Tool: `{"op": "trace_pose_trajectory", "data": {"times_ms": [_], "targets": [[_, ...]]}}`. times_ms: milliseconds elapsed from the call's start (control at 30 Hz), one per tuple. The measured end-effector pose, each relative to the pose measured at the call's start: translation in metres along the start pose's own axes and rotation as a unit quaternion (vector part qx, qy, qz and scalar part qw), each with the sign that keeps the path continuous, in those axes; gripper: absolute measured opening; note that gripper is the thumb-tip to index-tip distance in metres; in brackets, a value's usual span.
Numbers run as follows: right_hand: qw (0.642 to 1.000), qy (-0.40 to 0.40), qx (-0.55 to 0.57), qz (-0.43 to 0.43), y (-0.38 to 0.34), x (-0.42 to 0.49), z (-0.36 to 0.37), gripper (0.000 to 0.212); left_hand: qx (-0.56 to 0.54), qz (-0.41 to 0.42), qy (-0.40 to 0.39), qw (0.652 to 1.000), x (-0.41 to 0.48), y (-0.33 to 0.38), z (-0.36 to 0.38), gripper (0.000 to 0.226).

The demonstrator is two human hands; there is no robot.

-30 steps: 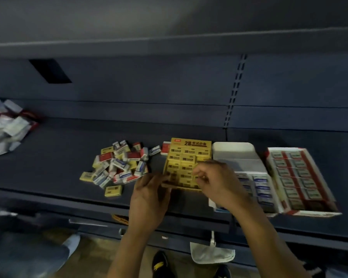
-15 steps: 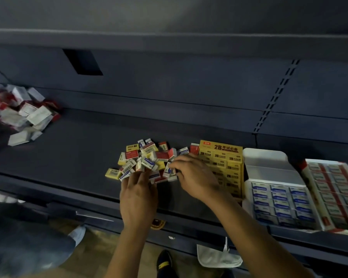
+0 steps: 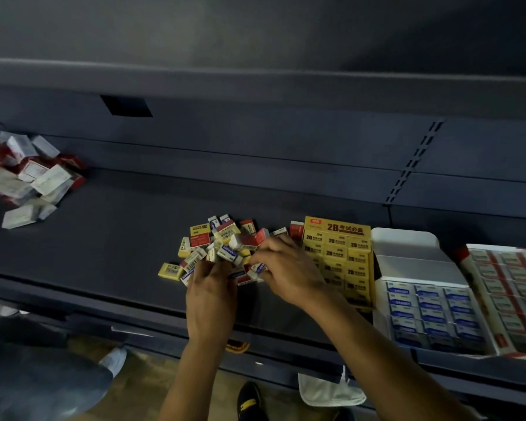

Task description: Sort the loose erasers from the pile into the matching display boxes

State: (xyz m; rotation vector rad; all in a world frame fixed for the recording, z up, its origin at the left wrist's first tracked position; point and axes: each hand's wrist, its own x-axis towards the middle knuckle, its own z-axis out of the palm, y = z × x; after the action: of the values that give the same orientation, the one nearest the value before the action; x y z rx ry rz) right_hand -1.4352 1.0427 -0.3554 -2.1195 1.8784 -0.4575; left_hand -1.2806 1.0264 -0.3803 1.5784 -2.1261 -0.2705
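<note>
Now our left hand (image 3: 211,294) at near edge of eraser pile (image 3: 225,244) on dark shelf (image 3: 104,238), fingers fairly straight, tips touching erasers. Our right hand (image 3: 289,271) curled over pile's right side; whether it grasps anything, we cannot tell. Yellow box (image 3: 337,227), blue box (image 3: 413,268), red box (image 3: 463,256) in row just right of pile.

The loose erasers (image 3: 225,250) on the dark blue-grey shelf (image 3: 104,238) wear yellow, red and blue-and-white sleeves, several with black barcodes on white. At 3 o'clock of them the yellow display box (image 3: 337,227) carries red "2B" lettering, the white display box (image 3: 407,247) holds blue-and-white rows, and the red-and-white display box (image 3: 495,247) holds pale rows between red stripes. At 9 o'clock lies a red-and-white heap of packets (image 3: 28,177).
</note>
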Motion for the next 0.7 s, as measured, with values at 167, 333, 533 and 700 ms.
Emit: {"op": "trace_pose_trajectory", "data": {"times_ms": [167, 333, 533, 700], "targets": [[1.000, 0.006, -0.010, -0.014, -0.001, -0.003, 0.000, 0.026, -0.013, -0.022, -0.007, 1.000, -0.002, 0.005, -0.002, 0.025], [0.999, 0.031, 0.005, -0.014, 0.008, -0.016, -0.011, 0.023, -0.031, 0.022, -0.008, 0.999, -0.001, 0.020, -0.008, 0.024], [0.997, 0.048, 0.046, 0.040, 0.027, -0.046, -0.032, 0.020, -0.095, 0.094, -0.015, 0.991, -0.004, 0.044, -0.001, 0.024], [0.992, 0.064, 0.069, 0.078, 0.046, -0.077, -0.046, 0.024, -0.123, 0.133, -0.046, 0.982, -0.010, 0.065, 0.011, 0.016]]}}
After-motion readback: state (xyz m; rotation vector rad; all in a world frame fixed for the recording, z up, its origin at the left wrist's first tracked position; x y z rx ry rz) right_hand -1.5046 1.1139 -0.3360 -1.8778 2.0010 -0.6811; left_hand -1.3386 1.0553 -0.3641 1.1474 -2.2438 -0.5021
